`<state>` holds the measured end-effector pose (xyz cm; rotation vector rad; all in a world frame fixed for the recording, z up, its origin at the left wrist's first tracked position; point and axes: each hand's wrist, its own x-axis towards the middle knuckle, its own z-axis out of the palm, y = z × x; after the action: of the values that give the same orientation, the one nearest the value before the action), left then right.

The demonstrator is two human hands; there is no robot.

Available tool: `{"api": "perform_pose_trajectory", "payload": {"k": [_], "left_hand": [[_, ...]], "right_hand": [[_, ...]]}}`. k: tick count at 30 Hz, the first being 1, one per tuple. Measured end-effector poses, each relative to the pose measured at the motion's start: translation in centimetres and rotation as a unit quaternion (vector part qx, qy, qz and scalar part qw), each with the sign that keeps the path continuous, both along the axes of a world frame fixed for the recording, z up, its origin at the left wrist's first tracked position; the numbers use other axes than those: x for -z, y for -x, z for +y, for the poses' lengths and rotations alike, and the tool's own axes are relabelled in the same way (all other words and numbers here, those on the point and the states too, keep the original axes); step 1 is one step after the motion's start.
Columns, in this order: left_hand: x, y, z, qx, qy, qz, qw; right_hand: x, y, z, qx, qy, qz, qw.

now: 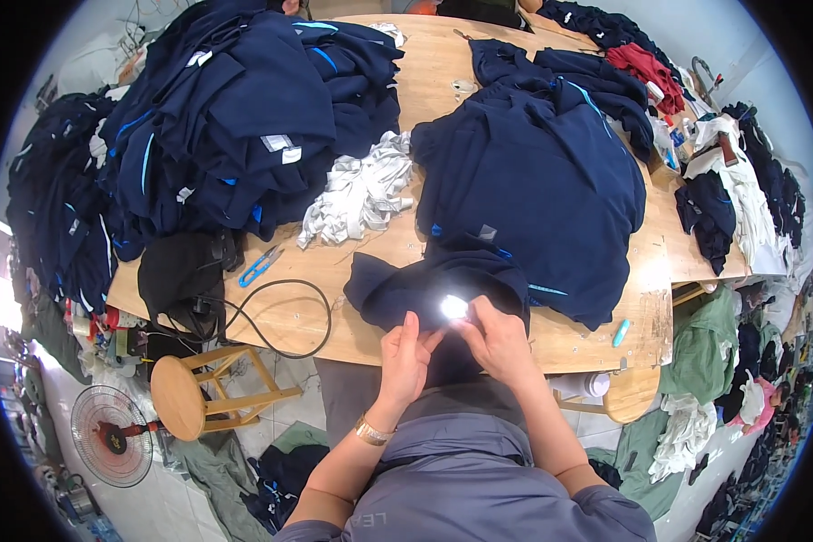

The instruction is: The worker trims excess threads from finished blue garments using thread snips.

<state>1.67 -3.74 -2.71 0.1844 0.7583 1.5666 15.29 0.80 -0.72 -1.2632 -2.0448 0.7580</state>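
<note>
A navy garment [393,287] hangs over the near table edge in front of me, partly on the larger pile of navy garments [524,172]. My left hand [406,359] is closed on its near edge, thumb up. My right hand [501,341] pinches at a small white piece [454,308] on the garment; it is overexposed, so I cannot tell its kind. The two hands' fingertips nearly meet. Blue-handled thread snips [260,267] lie to the left on the table, and a small teal tool [621,333] lies to the right.
A heap of white strips [359,191] lies between the right pile and a tall navy garment pile [235,108]. Left of me are a black bag [182,278], a looping black cable [328,312], a wooden stool [185,397] and a fan [111,437]. Clothes cover parts of the floor.
</note>
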Motion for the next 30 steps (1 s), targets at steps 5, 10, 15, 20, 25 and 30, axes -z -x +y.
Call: {"api": "perform_pose_trajectory", "payload": {"k": [5,10,15,20,25,30], "left_hand": [[-0.2,-0.5,0.0,-0.026,0.023,0.088,0.995],[2.0,-0.4,-0.5,-0.013,-0.015,0.179,0.984],[3.0,0.2,-1.0,0.028,-0.074,0.19,0.979],[0.3,-0.2,-0.1,-0.014,-0.023,0.059,0.998],[1.0,0.0,-0.4,0.016,-0.016,0.053,0.998],[-0.3,0.1,-0.1,-0.004,0.017,0.015,1.0]], "right_hand": [[0.0,0.1,-0.1,-0.03,-0.08,-0.102,0.991],[0.0,0.1,-0.3,-0.038,-0.079,-0.098,0.991],[0.1,0.1,-0.3,-0.035,-0.053,-0.071,0.995],[0.5,0.0,-0.2,0.036,0.071,0.124,0.989],[0.7,1.5,-0.2,0.004,0.024,0.135,0.991],[2.1,2.0,0.3,0.116,0.102,0.27,0.95]]}}
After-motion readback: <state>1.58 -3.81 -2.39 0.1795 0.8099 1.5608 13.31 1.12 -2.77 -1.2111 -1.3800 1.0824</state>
